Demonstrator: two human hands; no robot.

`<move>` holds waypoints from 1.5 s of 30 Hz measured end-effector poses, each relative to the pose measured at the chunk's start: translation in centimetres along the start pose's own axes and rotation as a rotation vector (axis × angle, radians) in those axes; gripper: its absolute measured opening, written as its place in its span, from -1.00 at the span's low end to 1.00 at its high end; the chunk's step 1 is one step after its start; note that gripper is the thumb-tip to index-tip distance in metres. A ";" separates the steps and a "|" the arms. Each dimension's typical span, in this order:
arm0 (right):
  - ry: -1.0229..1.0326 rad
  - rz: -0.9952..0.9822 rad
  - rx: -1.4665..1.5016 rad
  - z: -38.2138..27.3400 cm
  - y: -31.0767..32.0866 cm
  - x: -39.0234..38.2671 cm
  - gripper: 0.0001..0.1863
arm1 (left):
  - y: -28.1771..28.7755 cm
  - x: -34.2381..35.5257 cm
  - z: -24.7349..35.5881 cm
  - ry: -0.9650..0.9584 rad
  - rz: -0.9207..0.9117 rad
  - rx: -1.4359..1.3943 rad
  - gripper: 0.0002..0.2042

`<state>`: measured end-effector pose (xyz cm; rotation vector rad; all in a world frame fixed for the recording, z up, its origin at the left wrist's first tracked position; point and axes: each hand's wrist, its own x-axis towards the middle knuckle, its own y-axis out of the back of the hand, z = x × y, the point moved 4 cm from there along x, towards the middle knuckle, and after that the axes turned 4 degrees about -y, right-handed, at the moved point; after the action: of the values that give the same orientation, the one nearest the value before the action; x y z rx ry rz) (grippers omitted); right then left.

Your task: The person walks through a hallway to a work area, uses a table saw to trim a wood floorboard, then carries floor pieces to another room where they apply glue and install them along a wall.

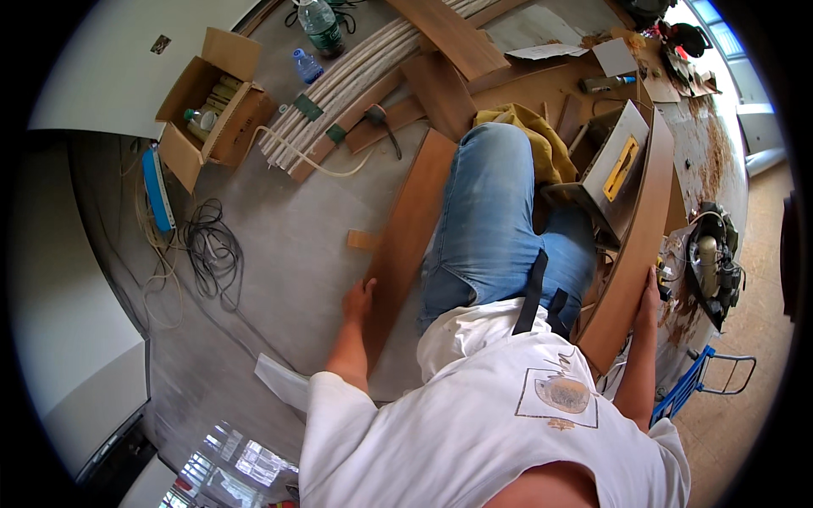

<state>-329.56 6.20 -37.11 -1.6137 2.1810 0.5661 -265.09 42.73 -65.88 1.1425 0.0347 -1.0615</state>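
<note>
A person in a white T-shirt [474, 423] and blue jeans [491, 195] is crouching or kneeling low over the grey floor [296, 220], a long brown plank lying or leaning on either side. The left hand [360, 298] is resting at the outer edge of the left plank [406, 241], its fingers curling in — from where I'm standing, I can't tell whether they are actually gripping the wood. That plank is slanting away beside the left thigh, with a small wood offcut [362, 240] lying just by its left edge.

Over on the other side, the right hand [649, 296] is pressing along the outer edge of the right plank [637, 245]; part of the hand is hiding from me, so I can't say whether it is closing around the board. This plank is running past the right knee, just beside a metal stand [621, 161] with a yellow-rimmed slot. A mustard cloth [542, 140] is bunching up between the knees and the stand.

Further off, a bundle of pale strips [356, 97] is lying beyond the left plank, two bottles [322, 30] are standing near it, and an open cardboard box [233, 140] is sitting to the left — a dark cable [212, 254] coiling nearby.
</note>
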 end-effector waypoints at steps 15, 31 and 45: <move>-0.082 0.029 0.073 -4.0 -3.6 -2.1 -0.53 | 7.6 16.7 14.7 -0.479 0.300 0.231 -0.74; -0.227 0.135 0.034 -5.4 -6.6 -3.8 -0.44 | 10.2 35.9 19.8 -0.300 0.215 0.427 -0.20; -0.205 0.245 0.055 -7.5 -9.2 -2.3 -0.48 | 9.9 36.0 21.2 -0.197 0.269 0.486 -0.20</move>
<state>-320.52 1.71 -30.47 -1.2097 2.2304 0.7015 -248.70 3.10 -67.40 1.4214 -0.5445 -0.9587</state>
